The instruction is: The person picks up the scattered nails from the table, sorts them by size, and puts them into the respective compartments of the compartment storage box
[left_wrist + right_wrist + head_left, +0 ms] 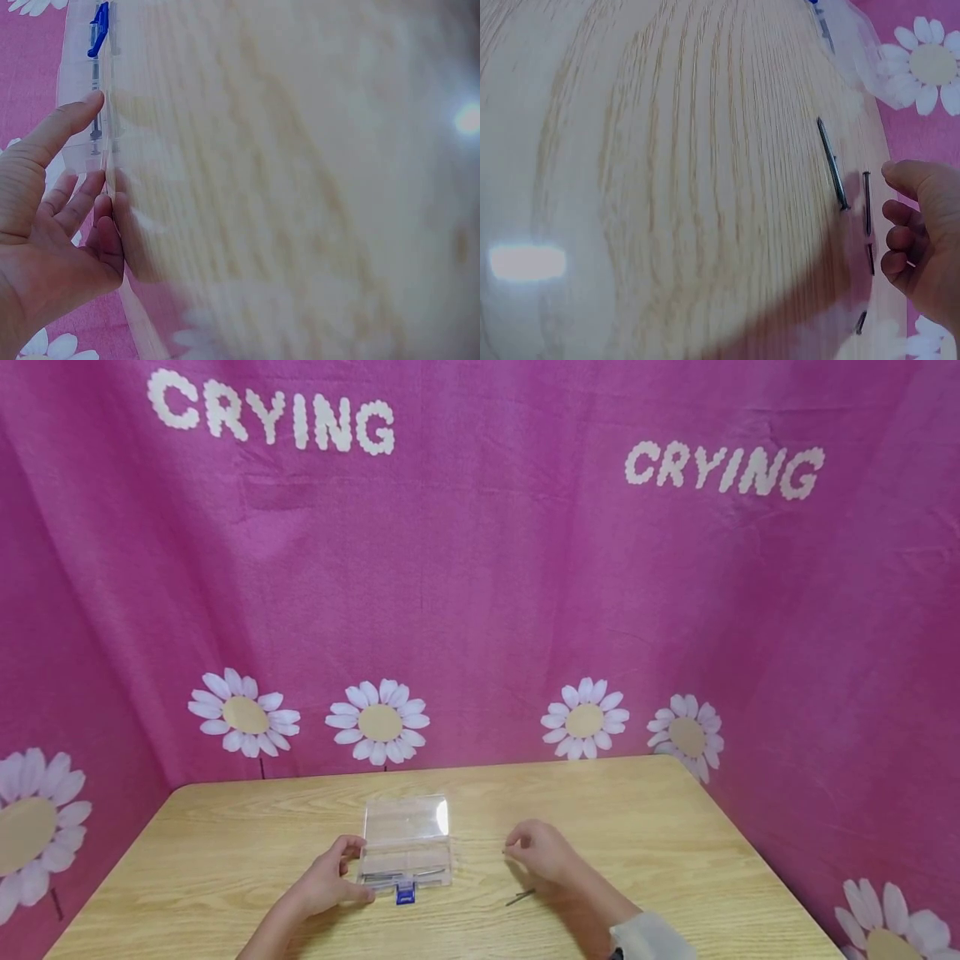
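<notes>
1. Gripping the left end of the clear box point(442, 862) with the left hand point(324, 885), between thumb at the near side and fingers at the left.
2. Sits, as a box, a little left of the middle of the counter point(645, 802), with its lid point(397, 820) swung open toward the far edge.
3. Bears a blue latch point(405, 893) on the near side and holds loose nails point(382, 877) in the near part.
4. Holding the right hand point(551, 856) out right of the box, fingers loosely curled, thumb apart, with nothing visible in its hold.
5. Can see a long nail point(832, 163) on the counter, toward the near edge; a thinner nail point(868, 202) just beside the right fingertips; and two short nails point(871, 259) toward the right edge.
</notes>
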`<state>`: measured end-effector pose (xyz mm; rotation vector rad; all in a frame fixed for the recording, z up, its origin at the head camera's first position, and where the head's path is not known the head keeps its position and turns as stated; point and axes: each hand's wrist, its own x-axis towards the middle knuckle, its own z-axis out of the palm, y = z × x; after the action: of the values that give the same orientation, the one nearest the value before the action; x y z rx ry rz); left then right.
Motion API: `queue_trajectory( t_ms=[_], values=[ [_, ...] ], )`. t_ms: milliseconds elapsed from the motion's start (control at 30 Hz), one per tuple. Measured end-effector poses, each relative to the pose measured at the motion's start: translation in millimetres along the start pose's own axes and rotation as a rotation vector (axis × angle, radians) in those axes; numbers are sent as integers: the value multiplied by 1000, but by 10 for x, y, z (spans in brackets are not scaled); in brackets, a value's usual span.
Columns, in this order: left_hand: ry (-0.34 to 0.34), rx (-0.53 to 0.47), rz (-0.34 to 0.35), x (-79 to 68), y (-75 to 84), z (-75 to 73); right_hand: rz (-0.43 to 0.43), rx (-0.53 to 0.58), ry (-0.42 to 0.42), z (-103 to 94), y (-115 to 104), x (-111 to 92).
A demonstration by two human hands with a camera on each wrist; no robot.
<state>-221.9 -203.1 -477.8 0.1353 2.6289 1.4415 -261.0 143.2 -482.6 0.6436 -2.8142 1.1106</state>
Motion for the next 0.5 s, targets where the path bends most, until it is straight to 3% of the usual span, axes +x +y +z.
queue_trajectory(
  t_ms=[500],
  values=[
    [-3,8,26,-11,13,-7,84,42,33,-167,189,-94]
  ],
)
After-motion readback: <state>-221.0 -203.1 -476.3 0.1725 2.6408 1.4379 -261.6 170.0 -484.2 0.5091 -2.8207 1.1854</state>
